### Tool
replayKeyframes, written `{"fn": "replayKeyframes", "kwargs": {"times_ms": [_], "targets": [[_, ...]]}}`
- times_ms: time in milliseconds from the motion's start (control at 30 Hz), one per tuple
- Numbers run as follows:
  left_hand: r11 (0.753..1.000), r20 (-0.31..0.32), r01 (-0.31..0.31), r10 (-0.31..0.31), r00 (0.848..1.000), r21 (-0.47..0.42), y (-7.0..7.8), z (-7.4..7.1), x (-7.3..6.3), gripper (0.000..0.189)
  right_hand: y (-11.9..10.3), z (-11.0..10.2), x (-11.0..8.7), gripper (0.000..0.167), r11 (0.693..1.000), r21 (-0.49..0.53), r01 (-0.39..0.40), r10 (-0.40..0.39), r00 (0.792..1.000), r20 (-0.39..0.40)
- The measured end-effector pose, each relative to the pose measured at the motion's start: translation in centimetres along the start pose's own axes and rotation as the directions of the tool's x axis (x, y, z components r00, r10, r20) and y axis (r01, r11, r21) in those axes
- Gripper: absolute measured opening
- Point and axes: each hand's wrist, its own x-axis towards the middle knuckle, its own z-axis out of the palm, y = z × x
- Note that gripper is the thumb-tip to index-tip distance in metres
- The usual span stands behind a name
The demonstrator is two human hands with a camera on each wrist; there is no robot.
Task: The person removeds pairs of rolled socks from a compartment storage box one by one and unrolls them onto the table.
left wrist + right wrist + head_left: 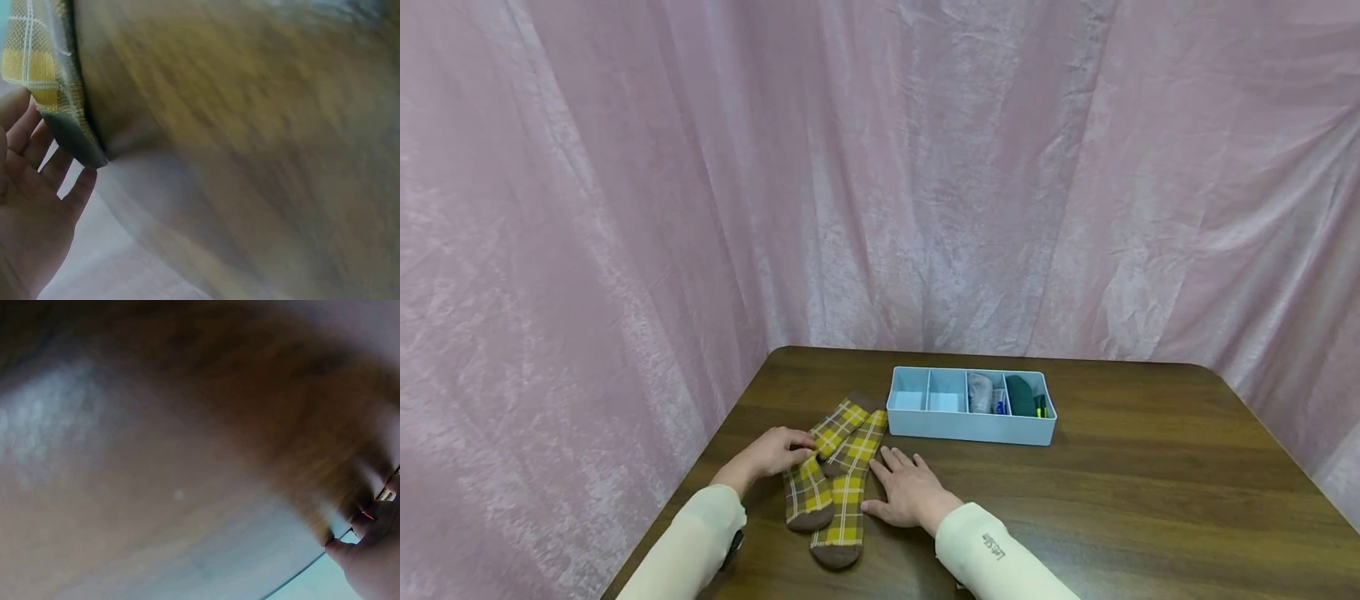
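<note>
Straightening of a checked pair, as judged from the hands: the left grip (772,451) lay loosely curved, its thumb apart from its fingers, with fingertips against the outer sock (807,498); no firm pinch was visible. This sock extended from those fingertips toward the wearer, ending in a brown toe, and overlapped the inner sock (848,498), which lay between the two hands. The right grip (910,490) was spread wide and held nothing, its palm down over the worktop (1120,467); its thumb came to or just beside the inner sock's edge, contact being impossible to tell. Beyond the right grip stood a pale blue divided box (970,427), a grey bundle (980,393) and a dark green bundle (1020,396) in its two right-hand compartments. The step in hand appeared to be laying the pair in order. The next move seemed to call for light fingertip pressure from both sides, bringing the two edges into line without rucking the fabric.
</note>
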Motion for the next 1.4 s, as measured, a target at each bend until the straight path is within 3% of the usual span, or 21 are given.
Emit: {"fn": "replayKeyframes", "kwargs": {"times_ms": [133, 400, 567, 733, 1267, 1400], "targets": [[0.998, 0.054, 0.028, -0.031, 0.998, 0.059, -0.2, 0.2, -0.2, 0.032, -0.1, 0.1, 0.0, 0.077, 1.0, -0.001, 0.001, -0.001, 1.0, -0.002], [0.98, 0.007, 0.141, -0.144, 0.99, 0.138, -0.7, 0.0, -0.7, 0.04, 0.0, 0.1, 0.1, 0.077, 1.0, -0.004, -0.002, 0.001, 1.0, -0.005], [0.984, 0.043, 0.121, -0.127, 0.991, 0.133, -0.2, 0.3, -0.6, 0.057, 0.0, 0.1, 0.2, 0.076, 1.0, -0.003, 0.002, -0.002, 1.0, 0.004], [0.98, 0.074, 0.137, -0.149, 0.986, 0.142, 0.1, 0.4, -1.0, 0.07, 0.0, 0.0, 0.1, 0.076, 1.0, 0.001, 0.007, -0.007, 1.0, -0.006], [0.98, 0.104, 0.143, -0.158, 0.982, 0.139, -0.4, 0.0, -2.7, 0.073, -0.3, -0.5, 0.3, 0.075, 1.0, 0.002, -0.01, 0.01, 1.0, 0.004], [0.98, 0.089, 0.143, -0.156, 0.984, 0.139, 0.0, 0.0, -2.5, 0.064, -0.5, -0.5, 0.3, 0.075, 1.0, 0.001, -0.013, 0.013, 1.0, 0.011]]}}
